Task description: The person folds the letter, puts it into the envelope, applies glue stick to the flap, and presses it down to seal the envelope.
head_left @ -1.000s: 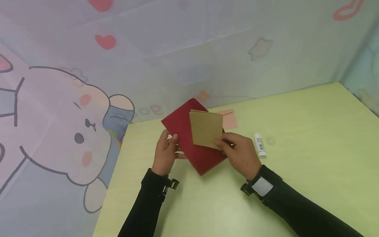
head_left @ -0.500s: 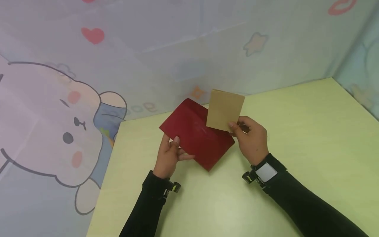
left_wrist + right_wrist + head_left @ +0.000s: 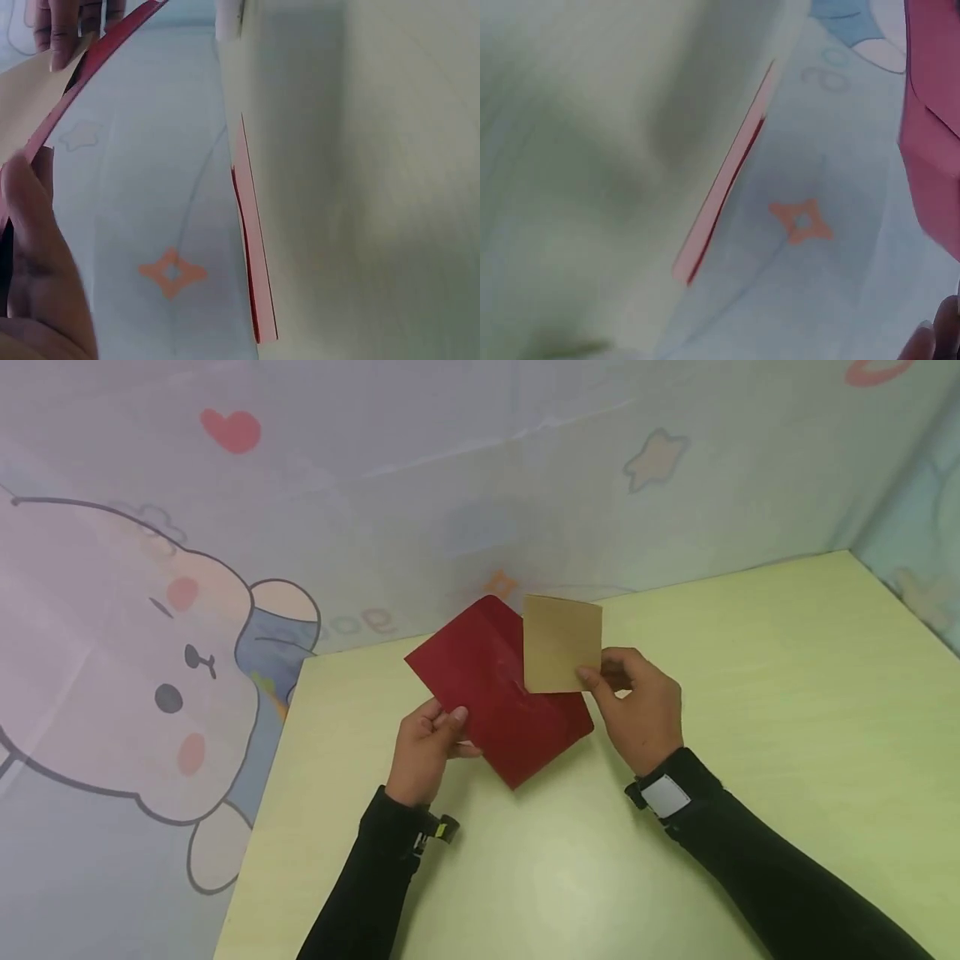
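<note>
In the head view my left hand (image 3: 423, 747) grips a dark red envelope (image 3: 487, 685) by its lower left edge, thumb on the front and fingers behind. The envelope is raised over the table and tilted cornerwise. With thumb and fingers, my right hand (image 3: 641, 710) pinches the lower right corner of a tan folded card (image 3: 562, 639). That card stands upright, its lower left part overlapping the envelope's upper right edge. From the left wrist, the card (image 3: 30, 94) shows close along the red envelope's edge (image 3: 97, 64). The right wrist view catches the envelope's underside (image 3: 934, 150).
A pink envelope (image 3: 255, 262) lies on the table near its back edge, hidden in the head view. Part of a white object (image 3: 229, 19) shows at the top of the left wrist view. The pale yellow-green table (image 3: 570, 868) meets a printed cloth backdrop (image 3: 420, 485).
The right hand has moved the tan card up and right from the envelope's middle, then slightly back left. The pink envelope and white tube have dropped out of sight in the head view.
</note>
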A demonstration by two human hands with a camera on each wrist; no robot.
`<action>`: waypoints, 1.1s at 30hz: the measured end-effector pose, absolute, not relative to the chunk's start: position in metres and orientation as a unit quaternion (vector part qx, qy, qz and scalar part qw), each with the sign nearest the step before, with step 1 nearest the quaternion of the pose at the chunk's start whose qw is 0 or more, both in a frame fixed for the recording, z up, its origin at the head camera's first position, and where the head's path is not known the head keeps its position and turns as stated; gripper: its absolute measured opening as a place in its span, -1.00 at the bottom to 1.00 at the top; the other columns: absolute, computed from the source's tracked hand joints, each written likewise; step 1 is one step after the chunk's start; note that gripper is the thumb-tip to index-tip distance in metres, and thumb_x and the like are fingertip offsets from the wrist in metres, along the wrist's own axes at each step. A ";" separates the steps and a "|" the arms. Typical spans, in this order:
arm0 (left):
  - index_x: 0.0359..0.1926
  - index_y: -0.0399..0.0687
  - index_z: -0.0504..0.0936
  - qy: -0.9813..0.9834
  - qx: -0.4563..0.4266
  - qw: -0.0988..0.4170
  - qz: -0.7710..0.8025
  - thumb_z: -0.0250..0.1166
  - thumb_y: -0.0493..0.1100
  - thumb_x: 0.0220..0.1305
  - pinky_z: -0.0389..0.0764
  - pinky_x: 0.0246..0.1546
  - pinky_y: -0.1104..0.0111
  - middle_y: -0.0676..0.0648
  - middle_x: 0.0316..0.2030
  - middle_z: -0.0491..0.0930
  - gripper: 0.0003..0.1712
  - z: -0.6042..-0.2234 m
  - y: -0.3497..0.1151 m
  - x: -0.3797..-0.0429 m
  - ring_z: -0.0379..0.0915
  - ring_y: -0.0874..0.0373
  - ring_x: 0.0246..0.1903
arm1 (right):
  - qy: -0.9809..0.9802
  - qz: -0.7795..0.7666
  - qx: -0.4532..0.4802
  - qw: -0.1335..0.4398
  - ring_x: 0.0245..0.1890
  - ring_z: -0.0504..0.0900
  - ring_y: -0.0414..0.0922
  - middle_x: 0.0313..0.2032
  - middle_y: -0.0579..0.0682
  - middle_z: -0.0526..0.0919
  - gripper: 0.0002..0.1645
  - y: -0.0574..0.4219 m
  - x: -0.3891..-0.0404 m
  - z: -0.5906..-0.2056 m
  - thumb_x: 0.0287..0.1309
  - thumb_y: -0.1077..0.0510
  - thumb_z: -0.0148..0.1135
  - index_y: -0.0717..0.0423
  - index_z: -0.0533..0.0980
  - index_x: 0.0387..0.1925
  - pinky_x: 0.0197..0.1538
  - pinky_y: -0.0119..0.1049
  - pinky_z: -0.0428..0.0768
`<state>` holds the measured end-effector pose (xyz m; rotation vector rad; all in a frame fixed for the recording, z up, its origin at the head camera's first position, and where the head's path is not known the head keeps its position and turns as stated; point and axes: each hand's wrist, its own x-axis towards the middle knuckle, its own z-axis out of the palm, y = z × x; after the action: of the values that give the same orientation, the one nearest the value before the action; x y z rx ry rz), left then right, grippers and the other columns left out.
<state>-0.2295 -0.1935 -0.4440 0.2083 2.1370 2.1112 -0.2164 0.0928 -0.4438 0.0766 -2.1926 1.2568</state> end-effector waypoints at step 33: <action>0.44 -0.12 0.67 0.685 0.081 0.100 0.717 0.27 -0.30 0.71 0.93 -0.10 0.01 -0.23 0.12 0.88 -0.60 -0.446 -0.178 -0.219 0.94 0.03 -0.06 | -0.858 0.431 0.155 0.234 -0.20 0.88 0.03 -0.05 0.14 0.93 -0.70 0.078 -0.202 -0.452 0.49 0.28 0.48 0.21 0.76 0.17 -0.10 0.01 0.86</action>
<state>-0.2192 -0.1780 -0.4456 0.2388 2.0260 2.1193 -0.2018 0.0777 -0.4520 0.4246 -2.3555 1.1831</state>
